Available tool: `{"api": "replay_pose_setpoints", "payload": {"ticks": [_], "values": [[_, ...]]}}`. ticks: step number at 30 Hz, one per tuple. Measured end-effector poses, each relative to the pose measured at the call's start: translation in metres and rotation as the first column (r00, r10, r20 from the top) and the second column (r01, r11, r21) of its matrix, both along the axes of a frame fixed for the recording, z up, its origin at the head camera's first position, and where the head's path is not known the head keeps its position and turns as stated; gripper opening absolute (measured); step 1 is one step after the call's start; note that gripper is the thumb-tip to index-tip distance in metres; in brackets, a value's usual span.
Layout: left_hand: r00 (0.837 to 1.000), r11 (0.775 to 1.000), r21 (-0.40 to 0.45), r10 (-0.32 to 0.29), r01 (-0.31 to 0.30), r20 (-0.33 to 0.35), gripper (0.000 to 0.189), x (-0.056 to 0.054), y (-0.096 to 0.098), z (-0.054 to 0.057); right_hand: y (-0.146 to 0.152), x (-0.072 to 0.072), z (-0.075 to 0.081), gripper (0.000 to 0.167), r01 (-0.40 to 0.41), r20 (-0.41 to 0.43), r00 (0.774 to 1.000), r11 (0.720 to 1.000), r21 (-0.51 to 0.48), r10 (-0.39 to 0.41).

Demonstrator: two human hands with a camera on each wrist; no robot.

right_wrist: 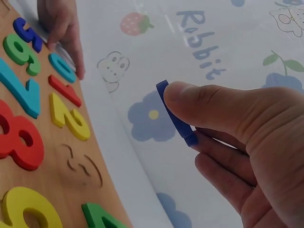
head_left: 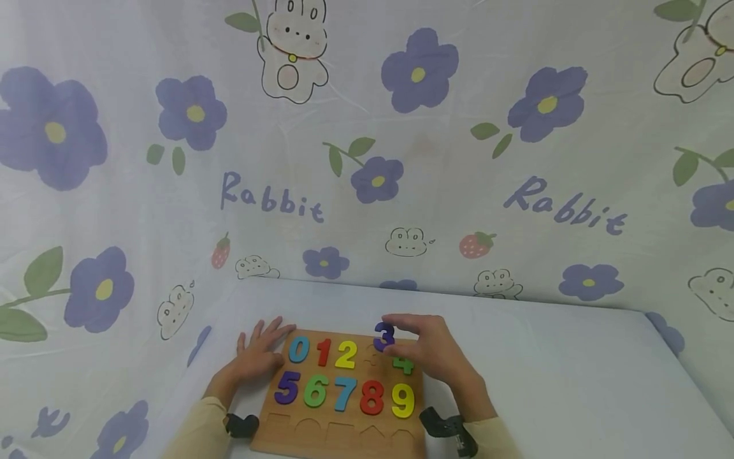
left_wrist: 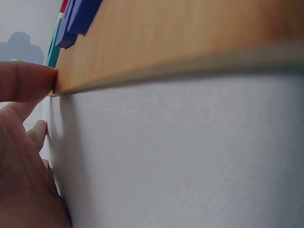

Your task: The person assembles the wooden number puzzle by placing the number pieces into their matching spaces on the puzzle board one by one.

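Note:
A wooden number board [head_left: 275, 441] lies on the white table, holding coloured digit pieces in two rows. My right hand [head_left: 438, 354] pinches the dark blue number 3 [head_left: 383, 336] between thumb and fingers, raised above the board's top row. In the right wrist view the number 3 [right_wrist: 175, 114] is seen edge-on, and the 3-shaped recess [right_wrist: 78, 164] lies uncovered beside the yellow 2 [right_wrist: 69, 116]. At the board's upper left, my left hand [head_left: 259, 357] rests with fingers spread and its thumb [left_wrist: 28, 80] touching the board's edge.
The green 4 [head_left: 404, 364] is partly hidden behind the right hand. Below the digits, a row of carved outlines [head_left: 341, 433] runs along the board's near side. White table surface [head_left: 562, 370] extends to the right, and a patterned curtain [head_left: 459, 172] hangs behind it.

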State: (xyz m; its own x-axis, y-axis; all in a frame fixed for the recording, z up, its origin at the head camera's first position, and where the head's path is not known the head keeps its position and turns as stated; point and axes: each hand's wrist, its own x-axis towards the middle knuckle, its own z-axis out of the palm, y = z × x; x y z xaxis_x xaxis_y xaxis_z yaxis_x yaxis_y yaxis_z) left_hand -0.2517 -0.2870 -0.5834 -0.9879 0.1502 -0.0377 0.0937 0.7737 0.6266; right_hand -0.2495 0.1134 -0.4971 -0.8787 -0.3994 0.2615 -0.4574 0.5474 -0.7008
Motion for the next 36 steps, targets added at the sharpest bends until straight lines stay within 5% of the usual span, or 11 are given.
{"api": "replay_pose_setpoints", "payload": {"ticks": [13, 36], "values": [[1.000, 0.999, -0.036, 0.017, -0.017, 0.013, 0.076, -0.004, -0.002, -0.009, -0.019, -0.002, -0.014, 0.050, -0.050, 0.067, 0.997, 0.999, -0.006, 0.050], [1.000, 0.999, -0.039, 0.022, -0.021, 0.011, 0.074, -0.004, 0.001, -0.006, -0.025, -0.013, -0.054, 0.052, -0.043, 0.205, 0.978, 0.994, 0.097, 0.022]]}}
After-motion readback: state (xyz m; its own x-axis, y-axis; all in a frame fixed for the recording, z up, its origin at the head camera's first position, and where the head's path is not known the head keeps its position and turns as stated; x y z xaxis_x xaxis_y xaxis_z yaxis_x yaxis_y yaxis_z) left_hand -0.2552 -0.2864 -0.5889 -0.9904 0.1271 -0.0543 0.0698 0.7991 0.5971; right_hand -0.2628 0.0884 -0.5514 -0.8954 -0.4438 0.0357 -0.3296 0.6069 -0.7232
